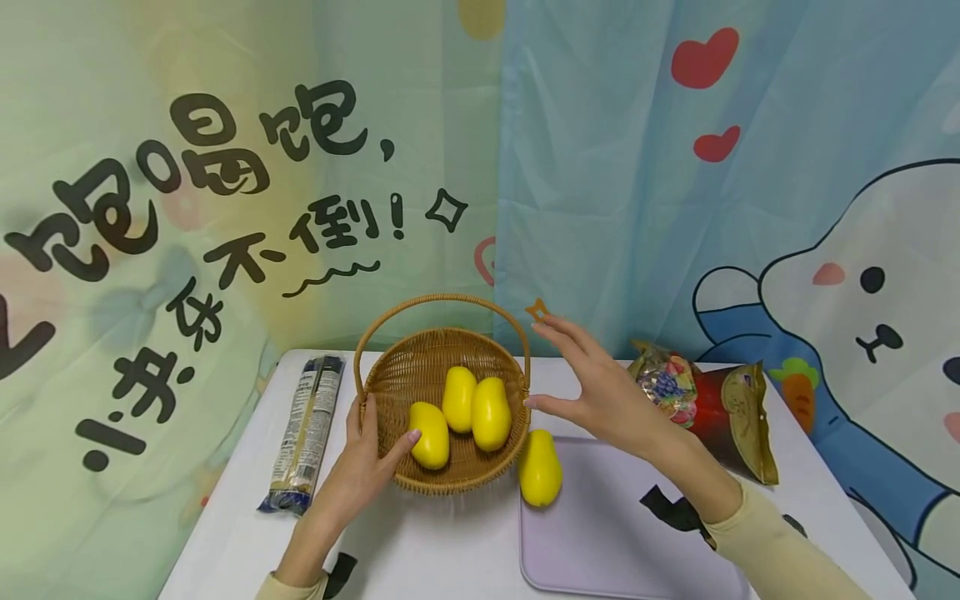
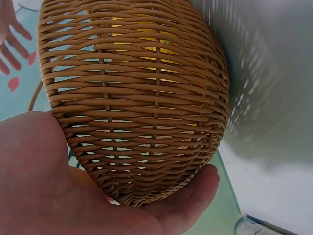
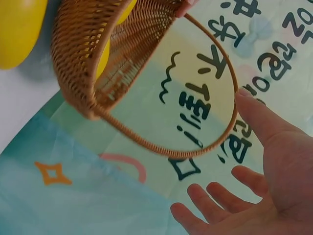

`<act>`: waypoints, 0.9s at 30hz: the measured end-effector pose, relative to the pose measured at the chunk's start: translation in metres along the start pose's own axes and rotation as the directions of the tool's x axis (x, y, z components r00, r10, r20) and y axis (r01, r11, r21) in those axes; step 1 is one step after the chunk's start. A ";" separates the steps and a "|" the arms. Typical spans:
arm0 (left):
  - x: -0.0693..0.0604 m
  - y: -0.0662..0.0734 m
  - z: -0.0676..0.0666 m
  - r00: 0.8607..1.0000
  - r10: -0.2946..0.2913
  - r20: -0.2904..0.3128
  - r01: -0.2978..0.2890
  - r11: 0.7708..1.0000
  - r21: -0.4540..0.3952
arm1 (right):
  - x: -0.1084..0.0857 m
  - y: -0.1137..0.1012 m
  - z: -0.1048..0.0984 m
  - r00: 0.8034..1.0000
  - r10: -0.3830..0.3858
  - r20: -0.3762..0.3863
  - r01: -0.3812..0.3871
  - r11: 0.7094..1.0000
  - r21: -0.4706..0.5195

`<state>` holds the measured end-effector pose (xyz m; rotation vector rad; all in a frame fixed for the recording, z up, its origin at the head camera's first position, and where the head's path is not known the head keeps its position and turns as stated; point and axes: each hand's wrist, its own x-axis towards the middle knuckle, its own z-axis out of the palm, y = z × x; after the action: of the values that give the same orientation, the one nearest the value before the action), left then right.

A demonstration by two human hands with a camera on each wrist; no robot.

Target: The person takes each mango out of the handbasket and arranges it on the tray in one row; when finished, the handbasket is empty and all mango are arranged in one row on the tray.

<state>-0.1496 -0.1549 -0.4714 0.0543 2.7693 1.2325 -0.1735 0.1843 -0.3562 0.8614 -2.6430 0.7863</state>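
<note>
A brown wicker basket point(image 1: 408, 358) with a tall hoop handle point(image 1: 447, 297) stands tilted at the table's middle. Inside it lie three smooth yellow mango-shaped fruits point(image 1: 491, 414). My left hand point(image 1: 365, 454) grips the basket's left side, its thumb over the rim; the left wrist view shows fingers against the woven wall point(image 2: 142, 93). To the right of the basket, my right hand point(image 1: 600, 385) is held up with spread fingers, holding nothing. In the right wrist view its thumb point(image 3: 254, 110) appears beside the handle; contact is unclear. Another yellow fruit point(image 1: 540, 468) rests at the tray's upper left corner.
A pale purple tray point(image 1: 592, 533) lies at the front right. Behind the right forearm is a red and gold snack bag point(image 1: 731, 417) with a clear, colourful-print packet point(image 1: 667, 383). A long plastic-wrapped package point(image 1: 306, 433) lies left. Printed curtains point(image 1: 577, 167) hang behind the white table point(image 1: 420, 550).
</note>
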 end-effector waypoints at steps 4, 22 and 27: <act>0.000 0.000 0.000 1.000 0.001 0.003 -0.001 1.000 0.001 | 0.008 -0.005 0.013 0.999 -0.021 0.044 0.019 0.999 0.042; 0.000 0.000 0.000 1.000 0.009 -0.001 -0.009 1.000 0.000 | 0.038 -0.009 0.070 0.915 0.097 0.392 -0.125 0.991 0.046; 0.000 0.000 0.000 1.000 0.011 -0.003 -0.011 1.000 0.007 | 0.042 -0.002 0.084 0.897 0.106 0.429 -0.139 0.989 0.046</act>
<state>-0.1496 -0.1548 -0.4720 0.0688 2.7796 1.2269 -0.2115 0.1155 -0.4084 0.9913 -3.0949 0.8088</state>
